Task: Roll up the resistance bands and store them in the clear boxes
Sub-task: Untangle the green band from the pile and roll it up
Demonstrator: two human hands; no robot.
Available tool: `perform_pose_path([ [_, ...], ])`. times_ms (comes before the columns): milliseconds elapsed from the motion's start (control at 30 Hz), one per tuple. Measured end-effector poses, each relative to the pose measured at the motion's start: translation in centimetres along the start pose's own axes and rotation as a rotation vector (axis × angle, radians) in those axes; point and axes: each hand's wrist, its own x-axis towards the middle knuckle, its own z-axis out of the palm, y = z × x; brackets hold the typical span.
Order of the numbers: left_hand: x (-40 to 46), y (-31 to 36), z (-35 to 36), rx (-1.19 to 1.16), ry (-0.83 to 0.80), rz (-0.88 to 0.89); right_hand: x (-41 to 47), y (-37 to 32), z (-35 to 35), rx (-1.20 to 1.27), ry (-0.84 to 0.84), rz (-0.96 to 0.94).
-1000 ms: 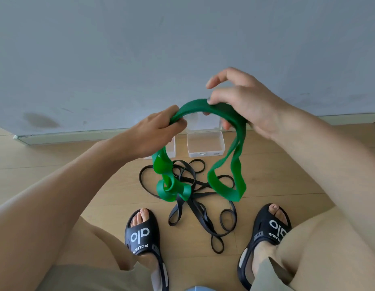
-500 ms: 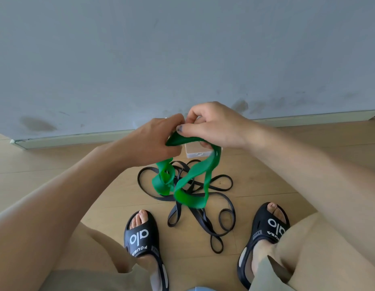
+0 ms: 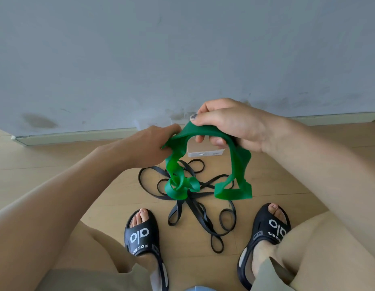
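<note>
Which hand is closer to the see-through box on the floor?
The right hand. It holds the green band right in front of the clear box, overlapping it in the picture. The left hand grips the band farther left.

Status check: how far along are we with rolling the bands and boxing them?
Early stage. Done: nothing looks rolled or boxed yet. In hand: the left hand and right hand both grip the green band, which hangs loose and twisted, not rolled. Left: the black bands lie tangled on the floor, and the one clear box partly in view behind the hands shows nothing stored.
</note>
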Motion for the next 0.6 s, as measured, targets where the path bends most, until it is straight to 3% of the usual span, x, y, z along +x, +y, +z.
perform_pose_path([
  [200,0.6,0.3,0.0,0.184,0.255,-0.046,-0.2,-0.4,-0.3,0.176,0.052,-0.044],
  [333,0.7,0.5,0.1,0.298,0.341,-0.061,-0.3,-0.5,-0.1,0.238,0.017,-0.064],
  [600,0.3,1.4,0.0,0.11,0.332,-0.002,-0.7,-1.0,0.5,0.413,-0.102,-0.093],
])
